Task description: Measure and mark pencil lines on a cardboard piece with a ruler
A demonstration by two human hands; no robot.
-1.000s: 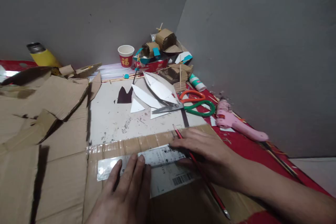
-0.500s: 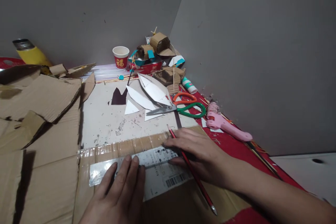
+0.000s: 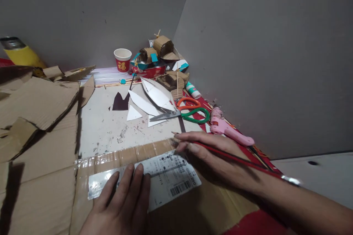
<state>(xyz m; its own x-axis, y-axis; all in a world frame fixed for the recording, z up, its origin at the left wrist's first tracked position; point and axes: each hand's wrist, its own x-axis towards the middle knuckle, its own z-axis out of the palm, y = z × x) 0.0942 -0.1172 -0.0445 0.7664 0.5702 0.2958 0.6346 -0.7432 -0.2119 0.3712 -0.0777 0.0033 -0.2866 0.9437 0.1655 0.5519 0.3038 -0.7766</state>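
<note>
Table (image 3: 110,132) sits in a corner of two grey walls, its top white and stained, with a red cloth (image 3: 248,224) along the right edge. Torn cardboard (image 3: 35,99) is piled at left; a taped cardboard sheet (image 3: 116,154) lies nearest the camera. Left hand (image 3: 121,205) lies flat, palm down, fingers spread and pressing a clear ruler (image 3: 102,185) onto the sheet; its grip is open, clasping nothing. Right hand (image 3: 217,161) reaches in from the right, grip closed on a red pencil (image 3: 234,158), tip at the ruler's far end on the tape. Just beside the ruler, a white label (image 3: 173,183) bears a barcode; its small print is unreadable. Farther back: scissors (image 3: 187,112), pink glue gun (image 3: 228,130), white paper shapes (image 3: 154,97), and a red cup (image 3: 122,60) printed with one gold Chinese character.
</note>
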